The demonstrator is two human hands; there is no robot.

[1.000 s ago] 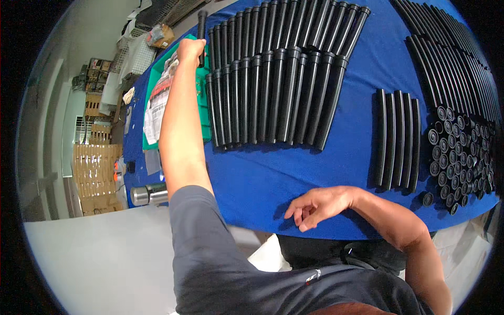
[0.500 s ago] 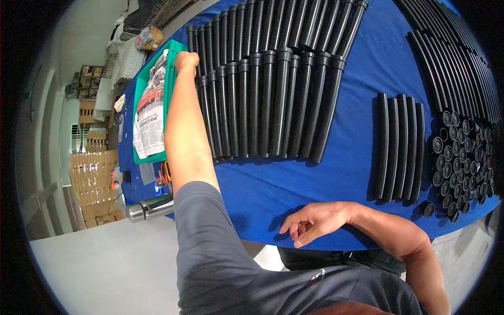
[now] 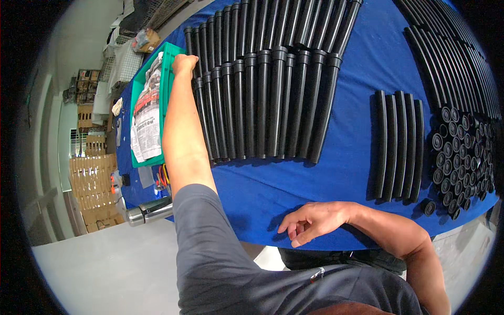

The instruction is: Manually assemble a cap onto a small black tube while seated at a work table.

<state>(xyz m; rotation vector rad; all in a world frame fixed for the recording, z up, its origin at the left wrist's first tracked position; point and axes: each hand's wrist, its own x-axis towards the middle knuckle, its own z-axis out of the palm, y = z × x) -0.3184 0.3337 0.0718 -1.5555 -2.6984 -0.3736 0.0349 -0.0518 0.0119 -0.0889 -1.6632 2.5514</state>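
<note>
My left arm reaches out to a green plastic crate [image 3: 167, 89] at the far left, whose inside is covered by printed newspaper [image 3: 149, 113]. My left hand [image 3: 185, 63] is closed at the crate's right rim, its fingers partly hidden. Just right of that hand and forearm lie black tubes [image 3: 276, 110] with collared ends, in two rows side by side. My right hand [image 3: 314, 220] hangs over the near edge of the blue cloth [image 3: 262, 194], fingers loosely bent and apart, holding nothing.
Several plain black tubes [image 3: 400, 147] lie at the right, beside a pile of round black caps [image 3: 455, 163] and stacked long tubes [image 3: 457, 68]. A metal flask [image 3: 149, 211] and coloured-handled tools [image 3: 164, 176] sit near the crate. Cartons [image 3: 94, 178] stand beyond the table's left side.
The whole view shifts slightly, moving the tubes and crate a little left in the picture. Both hands keep nearly the same pose and place.
</note>
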